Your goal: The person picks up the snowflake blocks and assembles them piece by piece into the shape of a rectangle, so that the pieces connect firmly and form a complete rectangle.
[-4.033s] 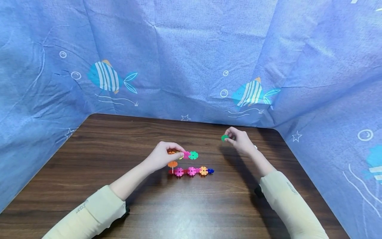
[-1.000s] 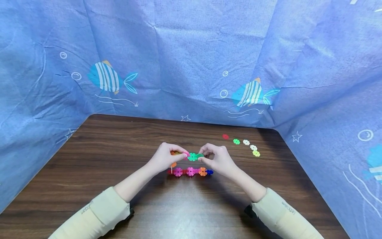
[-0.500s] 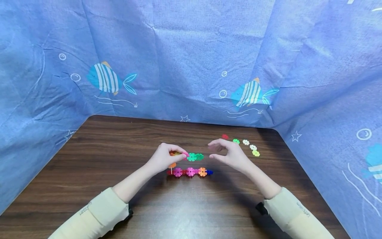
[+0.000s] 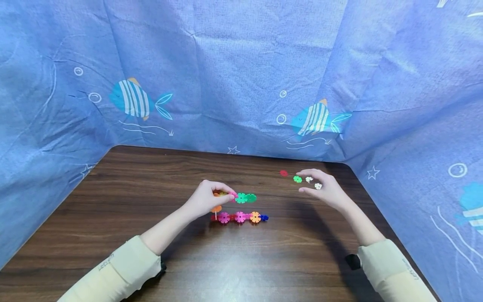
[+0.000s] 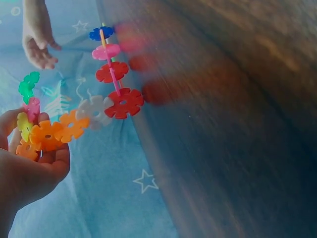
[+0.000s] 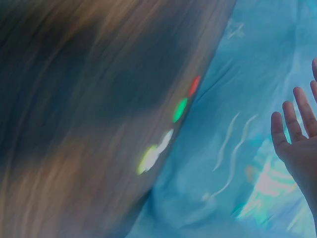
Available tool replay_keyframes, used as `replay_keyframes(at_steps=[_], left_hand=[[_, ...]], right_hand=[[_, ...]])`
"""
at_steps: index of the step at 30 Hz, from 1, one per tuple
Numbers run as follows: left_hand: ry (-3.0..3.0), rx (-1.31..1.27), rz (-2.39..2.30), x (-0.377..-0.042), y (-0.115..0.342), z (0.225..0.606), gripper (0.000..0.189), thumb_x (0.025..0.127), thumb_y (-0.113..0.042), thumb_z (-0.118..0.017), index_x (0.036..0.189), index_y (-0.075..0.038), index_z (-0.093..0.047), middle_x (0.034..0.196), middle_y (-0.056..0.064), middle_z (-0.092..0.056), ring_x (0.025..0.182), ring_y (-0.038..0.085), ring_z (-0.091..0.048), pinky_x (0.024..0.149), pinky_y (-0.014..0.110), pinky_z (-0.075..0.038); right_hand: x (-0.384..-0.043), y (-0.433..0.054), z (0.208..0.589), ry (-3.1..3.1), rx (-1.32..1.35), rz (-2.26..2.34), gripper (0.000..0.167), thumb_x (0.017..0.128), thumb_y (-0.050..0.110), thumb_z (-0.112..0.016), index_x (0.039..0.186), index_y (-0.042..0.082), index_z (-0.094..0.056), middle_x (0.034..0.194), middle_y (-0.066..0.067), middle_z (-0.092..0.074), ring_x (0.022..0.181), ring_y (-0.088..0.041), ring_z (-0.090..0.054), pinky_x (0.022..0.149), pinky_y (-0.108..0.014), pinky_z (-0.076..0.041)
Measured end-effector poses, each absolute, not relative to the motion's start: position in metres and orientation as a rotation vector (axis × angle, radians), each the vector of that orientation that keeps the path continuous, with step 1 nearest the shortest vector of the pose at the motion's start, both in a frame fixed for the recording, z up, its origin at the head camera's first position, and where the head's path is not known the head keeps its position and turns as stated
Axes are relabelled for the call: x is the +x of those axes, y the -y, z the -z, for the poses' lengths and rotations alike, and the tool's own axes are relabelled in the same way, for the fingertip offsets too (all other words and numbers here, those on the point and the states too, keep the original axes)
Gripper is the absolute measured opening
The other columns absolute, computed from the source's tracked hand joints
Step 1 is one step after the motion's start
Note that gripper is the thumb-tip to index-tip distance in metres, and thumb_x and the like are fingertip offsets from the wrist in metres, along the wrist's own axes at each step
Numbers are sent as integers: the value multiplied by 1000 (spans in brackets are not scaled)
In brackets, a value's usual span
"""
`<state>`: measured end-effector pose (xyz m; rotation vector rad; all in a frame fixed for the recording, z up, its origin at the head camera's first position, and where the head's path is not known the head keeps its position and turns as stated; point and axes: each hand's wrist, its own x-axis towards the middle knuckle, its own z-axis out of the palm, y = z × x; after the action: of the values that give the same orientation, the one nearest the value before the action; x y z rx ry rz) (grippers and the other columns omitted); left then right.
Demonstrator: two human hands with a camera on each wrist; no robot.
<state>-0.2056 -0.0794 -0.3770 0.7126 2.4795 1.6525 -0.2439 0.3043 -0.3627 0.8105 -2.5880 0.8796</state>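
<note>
My left hand (image 4: 203,199) pinches the upper arm of a chain of plastic snowflake discs near a pink disc (image 5: 31,109). Two joined green discs (image 4: 246,198) form that arm's free end. Orange discs (image 5: 47,135) and a white disc (image 5: 95,112) link it down to the lower row, where pink discs (image 4: 224,217), red ones and an end disc in dark blue (image 4: 265,218) stand on the table. My right hand (image 4: 326,191) hovers by the loose discs, fingers and thumb spread apart, holding nothing.
Loose discs lie at the table's back right: red (image 4: 284,173), green (image 4: 297,179), two white (image 4: 318,186) and a yellow one (image 6: 144,162), hidden by my right hand in the head view. The brown wooden table (image 4: 151,176) meets a blue fish-print cloth (image 4: 241,84) behind.
My right hand brought a green disc to the chain's free end, let it go there, and moved right to the loose discs with fingers spread. My left hand keeps its grip almost in place.
</note>
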Motion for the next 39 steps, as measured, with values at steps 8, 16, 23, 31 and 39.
replay_keyframes(at_steps=[8, 16, 23, 31, 39], left_hand=[[-2480, 710, -1664, -206, 79, 378, 11, 84, -24, -72, 92, -17, -75, 90, 2, -72, 55, 8, -46, 46, 21, -37], [-2470, 711, -1666, -204, 80, 376, 9, 85, -22, -71, 91, -16, -74, 90, 7, -72, 47, 6, -39, 44, 20, -35], [-2468, 721, -1663, -205, 80, 377, 8, 85, -24, -71, 91, -19, -74, 89, 7, -72, 44, 8, -35, 42, 21, -34], [-2478, 727, -1652, -206, 80, 377, 7, 86, -24, -71, 90, -21, -74, 92, 7, -72, 47, 7, -39, 44, 21, -35], [-2489, 731, -1642, -206, 81, 379, 5, 85, -24, -71, 89, -23, -74, 90, 0, -72, 57, 10, -47, 47, 22, -37]], right_hand=[[-258, -357, 381, 2682, 719, -819, 46, 76, 16, -79, 119, 9, -63, 118, -8, -63, 105, 5, -49, 82, -9, -38], [-268, -391, 401, 2792, 588, -778, 43, 77, 15, -78, 117, 6, -64, 117, -12, -64, 109, -16, -52, 86, -33, -41], [-279, -407, 416, 2819, 564, -807, 40, 76, 10, -78, 113, -1, -65, 109, -20, -66, 104, -33, -59, 85, -34, -47], [-289, -410, 426, 2871, 561, -685, 35, 74, 10, -80, 104, -2, -68, 100, -18, -68, 94, -31, -63, 82, -43, -48], [-294, -411, 432, 2915, 553, -590, 28, 75, 15, -79, 98, 0, -70, 97, -16, -66, 95, -35, -60, 87, -50, -44]])
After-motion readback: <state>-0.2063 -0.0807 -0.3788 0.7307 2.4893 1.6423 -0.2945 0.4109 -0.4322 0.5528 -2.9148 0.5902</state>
